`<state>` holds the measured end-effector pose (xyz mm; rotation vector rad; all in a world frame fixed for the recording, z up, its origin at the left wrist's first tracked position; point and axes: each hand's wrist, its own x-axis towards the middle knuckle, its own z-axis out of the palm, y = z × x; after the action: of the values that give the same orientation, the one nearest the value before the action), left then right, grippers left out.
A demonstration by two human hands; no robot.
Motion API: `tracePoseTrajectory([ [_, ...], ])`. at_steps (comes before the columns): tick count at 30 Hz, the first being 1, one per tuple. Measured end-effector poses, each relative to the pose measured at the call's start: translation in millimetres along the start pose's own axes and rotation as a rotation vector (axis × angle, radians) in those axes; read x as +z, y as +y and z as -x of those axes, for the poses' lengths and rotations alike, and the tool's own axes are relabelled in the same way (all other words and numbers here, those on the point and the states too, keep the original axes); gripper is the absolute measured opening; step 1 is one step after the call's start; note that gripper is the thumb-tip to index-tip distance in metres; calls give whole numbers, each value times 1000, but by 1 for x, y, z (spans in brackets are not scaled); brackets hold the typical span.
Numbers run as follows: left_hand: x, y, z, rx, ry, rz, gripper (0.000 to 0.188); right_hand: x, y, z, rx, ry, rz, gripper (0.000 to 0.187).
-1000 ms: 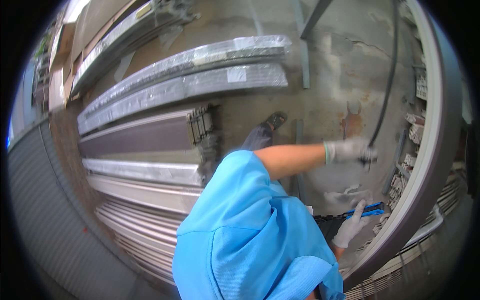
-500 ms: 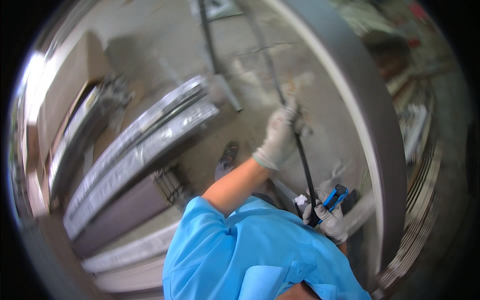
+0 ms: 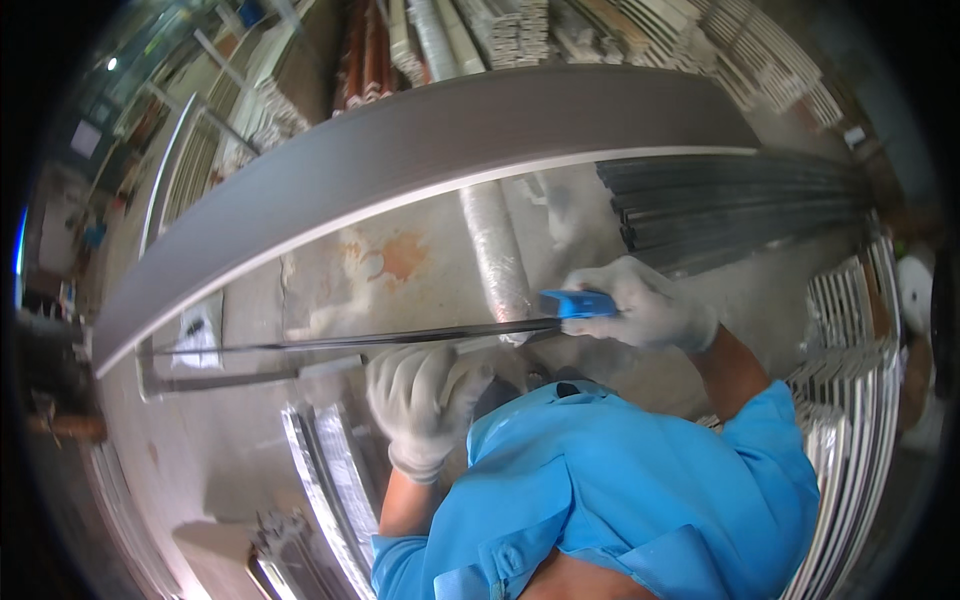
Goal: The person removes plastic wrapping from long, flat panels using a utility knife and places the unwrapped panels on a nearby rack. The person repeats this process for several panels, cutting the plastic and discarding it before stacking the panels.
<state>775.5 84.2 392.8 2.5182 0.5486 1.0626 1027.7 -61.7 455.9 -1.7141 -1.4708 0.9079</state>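
Note:
My right hand (image 3: 645, 305), in a pale work glove, is closed around a blue-and-black hand tool (image 3: 578, 304) whose exact kind I cannot make out. A long, thin black strip (image 3: 390, 338) runs left from beside the tool, slightly blurred. Its right end meets the tool area; whether the tool grips it is hidden. My left hand (image 3: 420, 400), gloved too, is just below the strip, thumb apart from the loosely bent fingers. I cannot tell if its fingertips touch the strip.
A long grey-brown panel with a pale edge (image 3: 440, 130) spans the space ahead. Dark profiles (image 3: 730, 205) lie at right, and a plastic-wrapped roll (image 3: 495, 250) lies beyond my hands. Wrapped lengths (image 3: 340, 460) are at lower left; stacked profiles (image 3: 850, 420) stand at right.
My view has swung to the right, so the panel now lies across ahead. My left hand has come off the strip and nearer my body. My right hand still holds the blue tool, now raised before me.

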Motion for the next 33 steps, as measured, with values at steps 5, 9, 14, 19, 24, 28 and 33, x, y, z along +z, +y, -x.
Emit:
tracePoseTrajectory([
  [5,-14,-21,-51,258,-114,-221,47,-4,-1,-39,-5,-6,-10,24],
  [9,8,-36,-72,318,-225,-64,25,-17,12,-45,139,-71,34,38],
  [14,21,-50,-107,193,-46,-5,13,-50,34,-15,1,302,8,32],
  [19,38,-36,-160,227,46,-53,10,-100,52,9,73,506,196,31],
  [24,82,32,-223,370,77,21,11,-180,94,32,-100,578,105,25],
  [28,171,125,-272,641,-102,24,18,-292,148,94,14,760,-155,19],
  [33,294,169,-393,509,-102,31,10,-411,223,144,-93,709,-119,18],
])
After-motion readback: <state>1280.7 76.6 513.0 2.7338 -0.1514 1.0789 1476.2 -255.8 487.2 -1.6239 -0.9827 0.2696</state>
